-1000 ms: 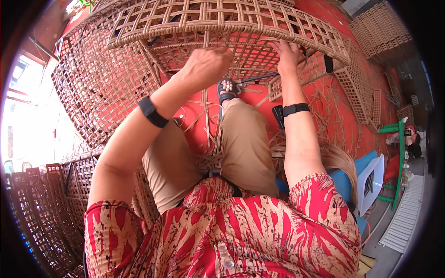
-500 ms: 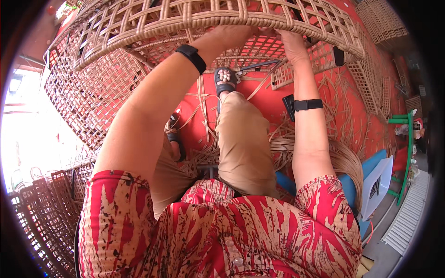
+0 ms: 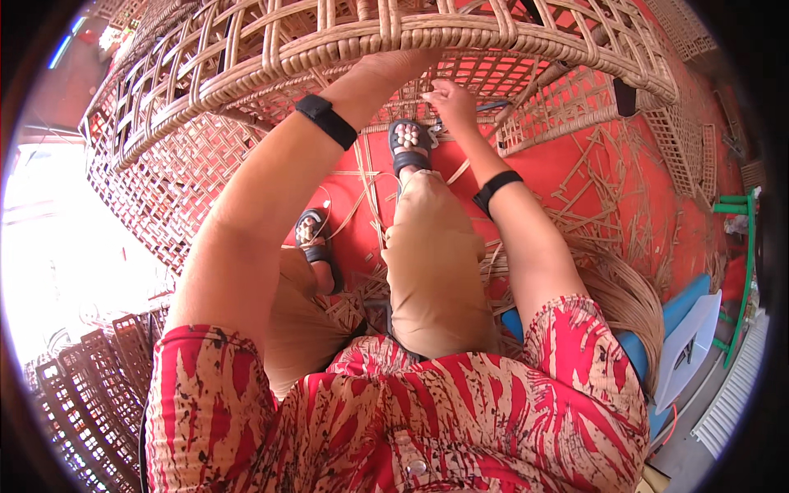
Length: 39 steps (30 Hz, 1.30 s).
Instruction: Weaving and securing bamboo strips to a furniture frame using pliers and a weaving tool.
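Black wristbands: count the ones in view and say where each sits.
2. One wristband on the left forearm, raised to the woven basket rim; the other wristband on the right forearm, near the knee.

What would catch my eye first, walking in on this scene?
A big woven rattan frame arches across the top, with the left hand gripping its thick rim and the right hand just beneath it. Below, loose cane strips litter the red floor beside sandalled feet.
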Motion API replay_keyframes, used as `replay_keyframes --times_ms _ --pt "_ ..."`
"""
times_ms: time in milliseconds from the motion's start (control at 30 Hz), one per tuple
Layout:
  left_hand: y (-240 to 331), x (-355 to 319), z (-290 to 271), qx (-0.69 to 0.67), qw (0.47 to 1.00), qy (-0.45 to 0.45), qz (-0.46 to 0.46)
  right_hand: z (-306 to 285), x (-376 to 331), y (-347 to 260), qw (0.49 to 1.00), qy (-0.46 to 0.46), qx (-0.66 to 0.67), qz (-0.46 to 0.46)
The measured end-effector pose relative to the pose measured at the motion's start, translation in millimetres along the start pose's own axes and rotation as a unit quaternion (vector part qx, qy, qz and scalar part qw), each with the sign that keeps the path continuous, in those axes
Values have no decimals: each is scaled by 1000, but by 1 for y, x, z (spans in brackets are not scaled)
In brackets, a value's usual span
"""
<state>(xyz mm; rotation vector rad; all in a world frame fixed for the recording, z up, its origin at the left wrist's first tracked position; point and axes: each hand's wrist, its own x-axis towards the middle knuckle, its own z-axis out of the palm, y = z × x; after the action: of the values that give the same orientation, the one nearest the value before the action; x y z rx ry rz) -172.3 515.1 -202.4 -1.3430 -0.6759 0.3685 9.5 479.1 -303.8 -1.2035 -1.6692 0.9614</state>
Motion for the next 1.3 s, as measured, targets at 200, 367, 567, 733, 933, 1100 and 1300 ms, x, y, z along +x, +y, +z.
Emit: replay_keyframes --times_ms 200,367,567,733,933,1100,1300 --pt "10 10 -23 -66 998 24 1 22 -2 32 979 83 -175 58" --pt "-19 10 -42 -525 830 16 -184 14 6 66 998 17 53 24" --pt "0 12 -25 -34 999 12 -1 -25 40 86 973 -101 181 97" --pt "2 10 -34 -424 891 -10 -163 -29 29 60 998 37 14 44" --pt "-86 18 -112 -848 405 -9 -341 -82 -40 -85 961 85 248 93" --pt "-150 25 -179 -904 261 -6 -340 -142 -74 -187 878 61 474 10" --pt "-208 -6 -266 -877 324 18 -354 -194 -145 -285 841 166 509 74"
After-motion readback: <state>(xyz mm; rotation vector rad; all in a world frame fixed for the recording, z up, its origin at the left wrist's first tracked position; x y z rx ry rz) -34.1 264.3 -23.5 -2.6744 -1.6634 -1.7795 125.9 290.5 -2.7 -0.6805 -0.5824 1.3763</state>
